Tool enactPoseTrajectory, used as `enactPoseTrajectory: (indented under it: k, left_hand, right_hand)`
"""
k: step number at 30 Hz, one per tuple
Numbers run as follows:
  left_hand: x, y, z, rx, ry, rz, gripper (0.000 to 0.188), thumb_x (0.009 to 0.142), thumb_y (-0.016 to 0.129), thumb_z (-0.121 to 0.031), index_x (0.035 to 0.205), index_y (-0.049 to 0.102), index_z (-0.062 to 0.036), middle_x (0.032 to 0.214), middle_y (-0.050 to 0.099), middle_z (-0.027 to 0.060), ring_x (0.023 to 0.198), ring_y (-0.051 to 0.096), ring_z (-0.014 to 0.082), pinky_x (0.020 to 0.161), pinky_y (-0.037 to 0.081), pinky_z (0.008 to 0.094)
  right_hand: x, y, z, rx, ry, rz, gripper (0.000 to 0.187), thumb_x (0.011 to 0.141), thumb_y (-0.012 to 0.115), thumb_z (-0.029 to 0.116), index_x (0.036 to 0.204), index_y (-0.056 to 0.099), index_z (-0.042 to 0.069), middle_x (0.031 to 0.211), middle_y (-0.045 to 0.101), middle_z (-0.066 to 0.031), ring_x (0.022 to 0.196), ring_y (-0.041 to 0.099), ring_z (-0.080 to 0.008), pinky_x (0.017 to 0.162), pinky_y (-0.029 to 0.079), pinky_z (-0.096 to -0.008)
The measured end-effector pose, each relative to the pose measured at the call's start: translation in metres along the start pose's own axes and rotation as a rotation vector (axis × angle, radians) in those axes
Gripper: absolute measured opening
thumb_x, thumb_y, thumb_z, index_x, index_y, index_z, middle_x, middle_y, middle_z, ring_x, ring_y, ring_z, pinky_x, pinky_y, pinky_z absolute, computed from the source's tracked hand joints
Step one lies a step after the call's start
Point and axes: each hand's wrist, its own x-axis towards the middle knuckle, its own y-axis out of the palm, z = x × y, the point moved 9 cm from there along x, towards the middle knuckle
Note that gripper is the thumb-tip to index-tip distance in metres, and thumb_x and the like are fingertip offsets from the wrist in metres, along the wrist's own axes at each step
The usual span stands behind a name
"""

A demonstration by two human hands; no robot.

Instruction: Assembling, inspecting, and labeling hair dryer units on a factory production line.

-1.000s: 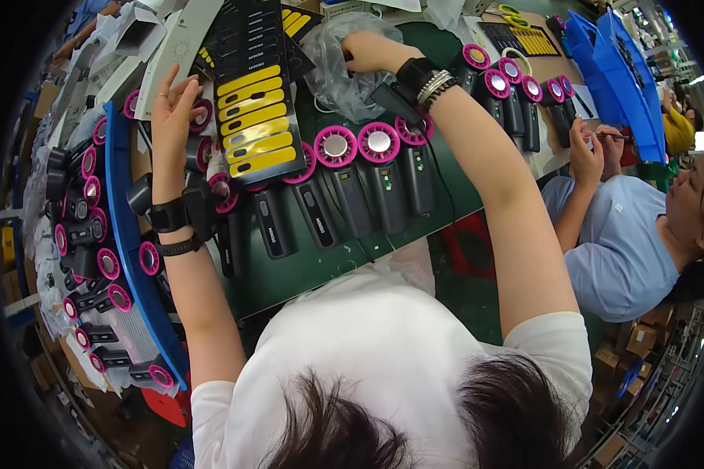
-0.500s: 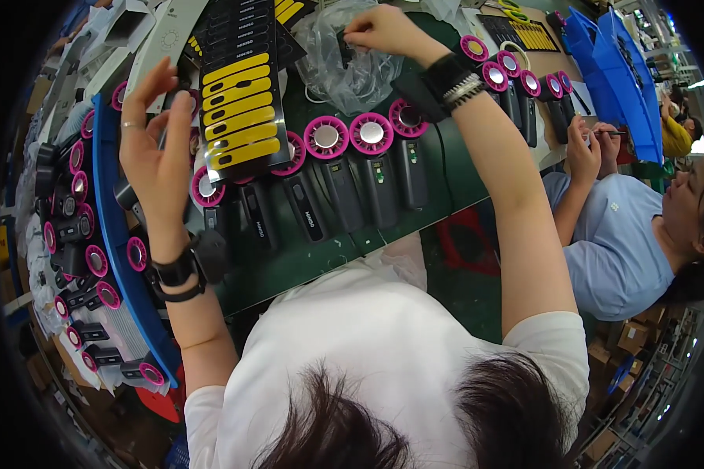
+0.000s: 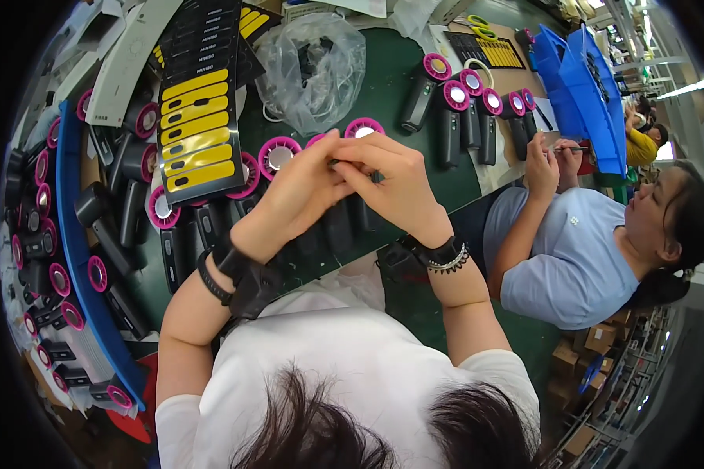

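Observation:
My left hand and my right hand meet at the fingertips above a row of dark handheld fans. Both are closed, pinching what looks like a small dark piece; the fingers hide most of it. Beneath them, magenta-rimmed fan heads such as this one show, while several grey handles lie partly covered by my hands. Beyond my fingers rests a clear plastic bag with dark small parts inside. Left of my left hand lies a black sheet with yellow elongated stickers, overlapping some fans.
A blue divider runs down the left side, with many more fans beyond it. Further fans stand at the right, near green-handled scissors and blue bins. A co-worker in light blue sits at the right, holding something small.
My right hand has come back from the plastic bag to the middle. My left hand, open and raised before, has moved right to meet it. The head view has shifted.

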Motion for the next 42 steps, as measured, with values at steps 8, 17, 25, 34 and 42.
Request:
enactPoseTrajectory:
  k: [8, 17, 25, 34, 42]
  left_hand:
    - [0.012, -0.005, 0.032, -0.558, -0.156, 0.200, 0.043, 0.099, 0.033, -0.025, 0.124, 0.042, 0.0084, 0.114, 0.054, 0.0172, 0.100, 0.055, 0.0237, 0.089, 0.047, 0.0366]
    - [-0.004, 0.013, 0.016, -0.557, -0.150, 0.160, 0.050, 0.100, 0.028, -0.031, 0.132, 0.036, 0.0072, 0.121, 0.051, 0.0162, 0.107, 0.053, 0.0229, 0.098, 0.041, 0.0350]
    - [-0.008, 0.014, 0.017, -0.626, -0.149, 0.311, 0.055, 0.100, 0.026, -0.033, 0.135, 0.030, 0.0096, 0.130, 0.045, 0.0172, 0.117, 0.048, 0.0217, 0.103, 0.037, 0.0345]
    - [-0.012, 0.013, 0.019, -0.376, -0.193, 0.106, 0.047, 0.099, 0.034, -0.026, 0.130, 0.038, 0.0101, 0.123, 0.051, 0.0169, 0.108, 0.055, 0.0211, 0.097, 0.045, 0.0323]
    - [-0.014, 0.004, 0.026, 0.014, -0.242, 0.309, 0.032, 0.097, 0.044, -0.027, 0.099, 0.060, 0.0009, 0.080, 0.061, 0.0024, 0.069, 0.056, 0.0087, 0.060, 0.044, 0.0193]
  right_hand:
    - [-0.016, 0.006, -0.005, -0.124, 0.044, -0.007, 0.029, 0.074, 0.066, -0.004, 0.102, 0.064, 0.001, 0.096, 0.062, -0.0100, 0.071, 0.063, -0.0171, 0.061, 0.051, -0.0236]
    - [-0.028, -0.011, -0.001, -0.196, 0.042, -0.123, 0.035, 0.070, 0.070, -0.004, 0.104, 0.064, 0.001, 0.098, 0.060, -0.0099, 0.078, 0.062, -0.0173, 0.066, 0.051, -0.0253]
    - [-0.023, 0.000, -0.006, -0.202, 0.014, -0.045, 0.032, 0.073, 0.066, -0.006, 0.104, 0.066, 0.002, 0.093, 0.061, -0.0097, 0.076, 0.062, -0.0163, 0.067, 0.051, -0.0254]
    - [-0.035, -0.023, -0.028, 0.198, 0.276, -0.251, 0.012, 0.082, 0.063, 0.001, 0.094, 0.066, -0.003, 0.085, 0.064, -0.0058, 0.068, 0.061, -0.0129, 0.061, 0.049, -0.0227]
    - [-0.055, -0.020, -0.051, 0.614, 0.600, -0.291, 0.014, 0.088, 0.060, 0.006, 0.095, 0.066, -0.004, 0.078, 0.065, -0.0067, 0.064, 0.058, -0.0072, 0.057, 0.045, -0.0188]
